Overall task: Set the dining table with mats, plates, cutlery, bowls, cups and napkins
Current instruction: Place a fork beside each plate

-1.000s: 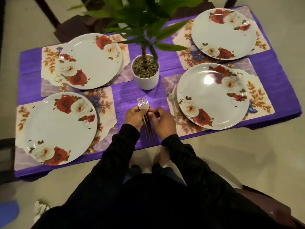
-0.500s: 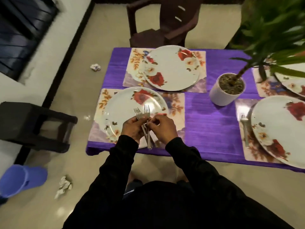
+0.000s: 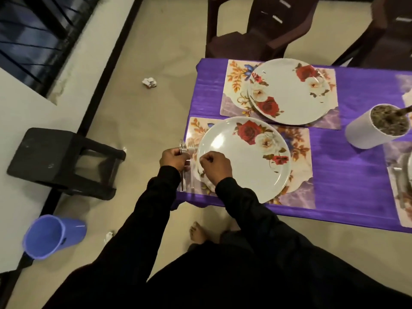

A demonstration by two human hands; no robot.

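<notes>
- Cutlery step: left hand [image 3: 172, 157] grips spare forks [image 3: 182, 146] at the worktop's [image 3: 347, 175] left edge.
- Right hand [image 3: 215, 165], grip curled, whether pinching anything I cannot tell.
- One fork [image 3: 191, 162] lies left of the plate [image 3: 244, 159].
- Next, probably the far mat [image 3: 234, 85] needs a fork.

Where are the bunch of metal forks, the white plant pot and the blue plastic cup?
bunch of metal forks [image 3: 182, 146], head view, on the tines.
white plant pot [image 3: 365, 135], head view, on its side wall.
blue plastic cup [image 3: 73, 230], head view, on its outer wall.
</notes>
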